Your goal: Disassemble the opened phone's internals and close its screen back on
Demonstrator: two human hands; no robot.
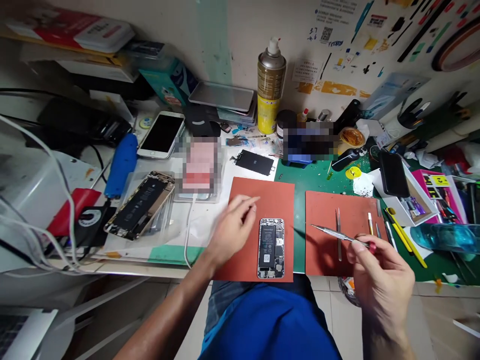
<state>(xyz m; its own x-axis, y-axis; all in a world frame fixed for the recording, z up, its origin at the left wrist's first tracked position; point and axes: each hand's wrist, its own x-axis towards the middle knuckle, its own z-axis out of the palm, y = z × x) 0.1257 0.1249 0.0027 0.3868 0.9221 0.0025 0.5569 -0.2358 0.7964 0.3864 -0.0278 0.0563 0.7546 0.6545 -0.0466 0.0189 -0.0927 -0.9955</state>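
An opened smartphone [279, 250] lies on the left-hand reddish-brown mat [243, 260], its black battery and circuit board exposed. My left hand [234, 227] hovers just left of the phone, fingers loosely bent and apart, with nothing seen in it. To the right, my right hand [382, 275] is closed around a slim metal precision screwdriver [332, 232] with a red end cap. The screwdriver's tip points left, away from the phone, above the second reddish-brown mat [318, 255]. Tweezers [339, 235] lie on that mat beneath the screwdriver.
A detached black phone screen [255, 162] lies behind the left mat. Another opened phone [141, 205] rests on a clear tray at left, near a white phone [162, 134]. A spray can [270, 87] stands at the back. Yellow tweezers [407, 237] and a blue bottle [446, 237] lie right.
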